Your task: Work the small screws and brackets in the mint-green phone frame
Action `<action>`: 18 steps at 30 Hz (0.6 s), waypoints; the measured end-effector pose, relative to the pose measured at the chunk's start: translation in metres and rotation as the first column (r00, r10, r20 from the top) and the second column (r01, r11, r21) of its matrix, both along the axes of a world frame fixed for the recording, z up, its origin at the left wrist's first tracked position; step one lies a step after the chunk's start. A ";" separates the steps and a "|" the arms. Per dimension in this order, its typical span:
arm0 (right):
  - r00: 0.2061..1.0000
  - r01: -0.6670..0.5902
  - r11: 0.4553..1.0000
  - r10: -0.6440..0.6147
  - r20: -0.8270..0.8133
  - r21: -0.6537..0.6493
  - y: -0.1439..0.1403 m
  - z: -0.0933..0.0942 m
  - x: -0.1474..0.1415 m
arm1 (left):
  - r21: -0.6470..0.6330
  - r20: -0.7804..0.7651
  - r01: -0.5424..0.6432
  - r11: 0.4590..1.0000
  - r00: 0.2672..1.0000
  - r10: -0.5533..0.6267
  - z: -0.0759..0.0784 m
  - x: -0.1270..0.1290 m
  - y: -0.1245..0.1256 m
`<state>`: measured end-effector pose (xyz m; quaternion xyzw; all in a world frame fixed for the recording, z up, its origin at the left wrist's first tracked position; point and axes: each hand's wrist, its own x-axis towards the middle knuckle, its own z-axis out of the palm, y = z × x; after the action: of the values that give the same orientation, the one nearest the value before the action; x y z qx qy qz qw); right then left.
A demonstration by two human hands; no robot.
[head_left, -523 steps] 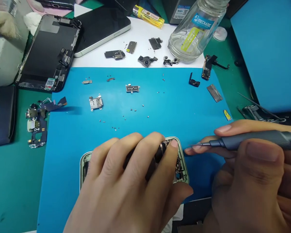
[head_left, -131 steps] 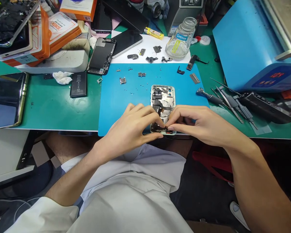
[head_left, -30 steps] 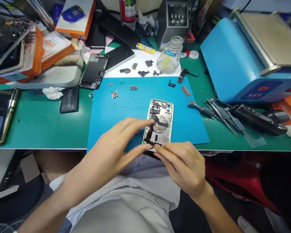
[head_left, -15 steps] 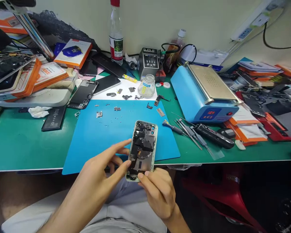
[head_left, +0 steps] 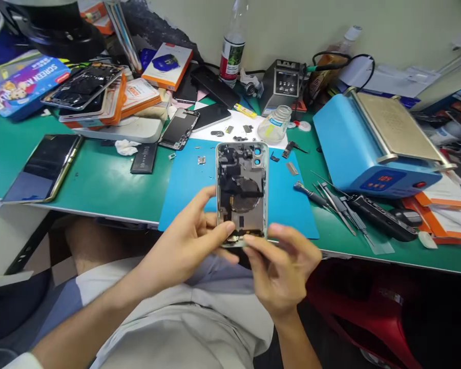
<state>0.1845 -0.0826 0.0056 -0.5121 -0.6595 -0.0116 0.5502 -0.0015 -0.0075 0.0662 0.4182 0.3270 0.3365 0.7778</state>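
An opened phone housing (head_left: pixel 249 200) with a pale frame and black inner parts is held up over the front of the blue mat (head_left: pixel 188 192). My left hand (head_left: pixel 200 230) grips its lower left side, thumb on the inner face and fingers behind. At the bottom edge, the thumb and index finger of my right hand (head_left: pixel 282 261) are pinched together, touching the housing; whether a small part sits between them I cannot make out. Behind the housing, small metal parts (head_left: pixel 202 160) lie on the mat.
A blue heating plate machine (head_left: pixel 384 148) stands at right, with tweezers (head_left: pixel 338 207) and a screwdriver (head_left: pixel 311 193) before it. A glass jar (head_left: pixel 274 125) and a soldering station (head_left: pixel 282 84) are behind the mat. Left are a battery (head_left: pixel 143 158), a phone (head_left: pixel 46 166) and stacked boxes (head_left: pixel 138 97).
The view has swung left. The housing is nearer and more upright. My left hand has closed on its side, and my right hand's other fingers have lifted away from the edge.
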 end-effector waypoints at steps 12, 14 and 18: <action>0.764 -0.495 0.677 0.041 -0.644 -0.545 0.032 0.045 -0.032 | 0.042 0.050 -0.111 0.993 0.993 0.109 0.001 -0.021 0.006; 0.745 -0.529 0.641 0.039 -0.666 -0.555 0.034 0.046 -0.031 | 0.053 0.045 -0.094 0.994 0.995 0.092 0.000 -0.021 0.005; 0.746 -0.561 0.599 0.066 -0.663 -0.571 0.034 0.046 -0.026 | 0.078 0.038 -0.092 0.993 0.995 0.089 -0.001 -0.020 0.004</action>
<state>0.1584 -0.0490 0.0518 -0.5351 -0.4875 0.5171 0.4567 -0.0212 -0.0030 0.0651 0.4278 0.3187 0.3913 0.7499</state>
